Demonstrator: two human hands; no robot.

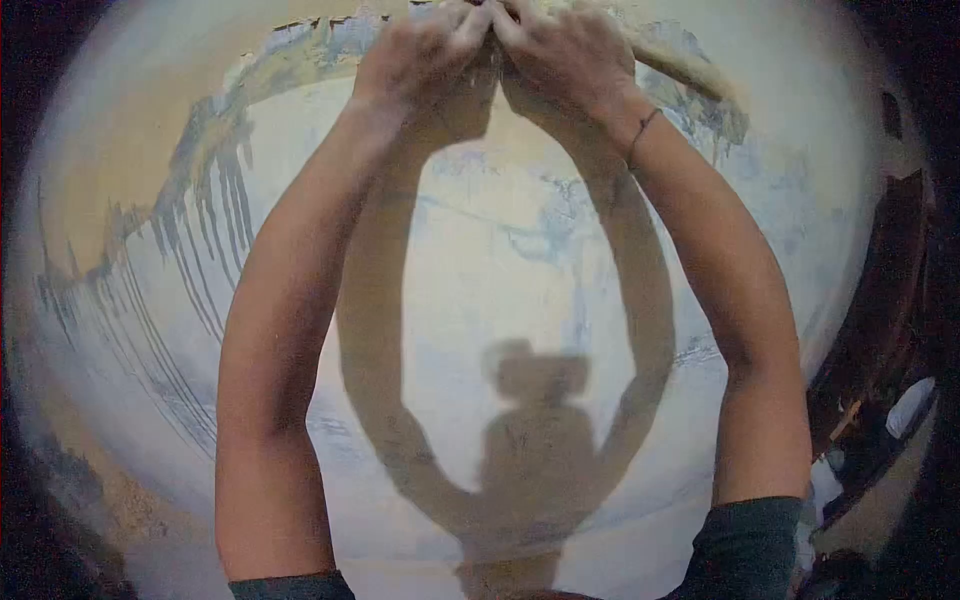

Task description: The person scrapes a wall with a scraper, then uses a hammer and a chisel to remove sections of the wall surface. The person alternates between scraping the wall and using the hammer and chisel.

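My left hand (425, 55) and my right hand (568, 55) meet high on a pale wall (480, 290), at the top edge of the view. The fingers of both are curled in and pressed close together. What they grip is hidden between them, so I cannot tell what it is. Just right of my right hand, a beige stick-like length (685, 70) slants down across a rough grey patch. Around the hands the wall has a ragged, grey-smeared band with chipped dark spots along its upper edge.
Grey drips (190, 250) run down the wall at left. The shadow (535, 450) of my head and arms falls across the middle. Dark furniture (890, 270) stands along the right side, with a white item (910, 407) and other small things below it.
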